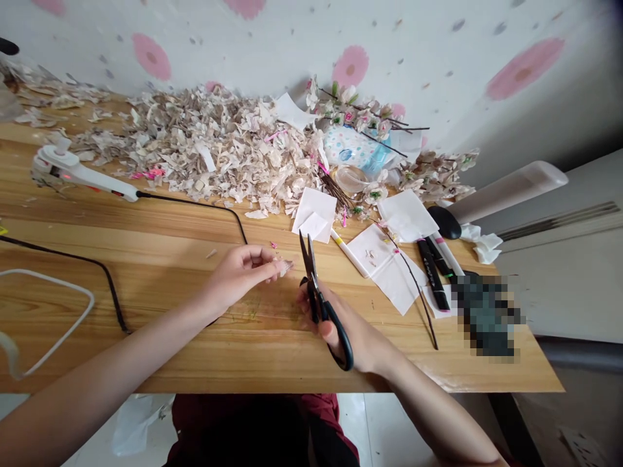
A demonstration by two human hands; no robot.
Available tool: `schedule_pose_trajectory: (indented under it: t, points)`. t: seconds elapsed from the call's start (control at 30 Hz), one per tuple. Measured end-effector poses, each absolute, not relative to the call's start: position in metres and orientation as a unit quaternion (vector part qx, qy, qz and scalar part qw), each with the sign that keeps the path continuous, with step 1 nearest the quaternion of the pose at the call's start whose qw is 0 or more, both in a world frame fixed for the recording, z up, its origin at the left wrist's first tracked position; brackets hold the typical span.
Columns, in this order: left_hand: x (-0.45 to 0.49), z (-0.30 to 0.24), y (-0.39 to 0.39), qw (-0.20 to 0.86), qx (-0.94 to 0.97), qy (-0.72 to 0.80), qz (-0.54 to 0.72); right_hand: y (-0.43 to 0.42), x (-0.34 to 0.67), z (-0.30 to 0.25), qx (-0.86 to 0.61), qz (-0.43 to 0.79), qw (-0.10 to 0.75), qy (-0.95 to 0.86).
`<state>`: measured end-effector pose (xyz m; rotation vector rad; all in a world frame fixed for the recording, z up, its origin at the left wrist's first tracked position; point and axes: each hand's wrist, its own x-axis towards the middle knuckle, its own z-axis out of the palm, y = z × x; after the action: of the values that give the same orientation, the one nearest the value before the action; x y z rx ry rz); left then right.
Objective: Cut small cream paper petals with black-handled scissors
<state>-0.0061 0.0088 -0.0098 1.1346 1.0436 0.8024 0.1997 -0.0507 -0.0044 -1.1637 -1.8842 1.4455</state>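
Observation:
My left hand (241,269) pinches a small pale paper piece (285,266) just above the wooden table (170,337). My right hand (353,334) grips black-handled scissors (318,295), fingers through the loops. The blades point up and away, nearly closed, their tips a little to the right of the paper piece. The two hands are close together near the middle of the table.
A big heap of paper scraps (209,146) fills the back of the table. A white glue gun (78,172) with a black cord (195,202) lies at left. White paper squares (384,259), markers (433,272), a thin stem (418,285) and artificial flower branches (365,117) lie at right.

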Motion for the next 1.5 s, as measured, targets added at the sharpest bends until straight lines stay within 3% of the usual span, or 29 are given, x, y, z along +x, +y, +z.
schedule_pose_trajectory:
  t: [0.37, 1.0, 1.5]
  points:
    - [-0.006, -0.008, 0.007, 0.656, 0.461, 0.414, 0.43, -0.067, 0.181, 0.004, -0.5, 0.504, 0.131, -0.692]
    - [-0.002, -0.001, 0.0, 0.673, 0.468, 0.4, 0.409, -0.067, 0.177, -0.01, -0.431, 0.559, 0.242, -0.666]
    - [-0.007, 0.001, 0.003, 0.692, 0.477, 0.384, 0.382, -0.065, 0.176, -0.008, -0.433, 0.545, 0.249, -0.674]
